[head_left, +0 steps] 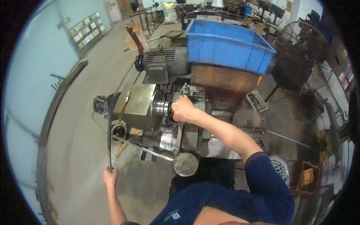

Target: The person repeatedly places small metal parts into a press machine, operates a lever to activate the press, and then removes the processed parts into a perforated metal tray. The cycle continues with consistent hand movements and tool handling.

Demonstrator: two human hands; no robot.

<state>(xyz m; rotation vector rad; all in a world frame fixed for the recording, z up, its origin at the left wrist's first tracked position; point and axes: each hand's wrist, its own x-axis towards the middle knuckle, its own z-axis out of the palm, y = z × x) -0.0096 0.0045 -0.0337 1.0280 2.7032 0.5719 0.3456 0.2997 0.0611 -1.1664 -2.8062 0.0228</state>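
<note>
Left hand (110,176) is clenched round lower-left bar (109,144); right hand (183,109) at central spindle (162,108), grip hidden; work judged unfinished.

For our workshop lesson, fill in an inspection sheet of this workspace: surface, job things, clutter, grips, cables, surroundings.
Surface: grey floor, darker around the machine.
Job things: dark rod; shiny metal spindle.
Clutter: blue bin behind the machine; yellow stick left of it.
Grips: left grip closed round the rod's lower end; right grip at the spindle's end, whatever it holds hidden.
Cables: nothing seen for certain.
Surroundings: pale blue wall left; large fan right.
</note>
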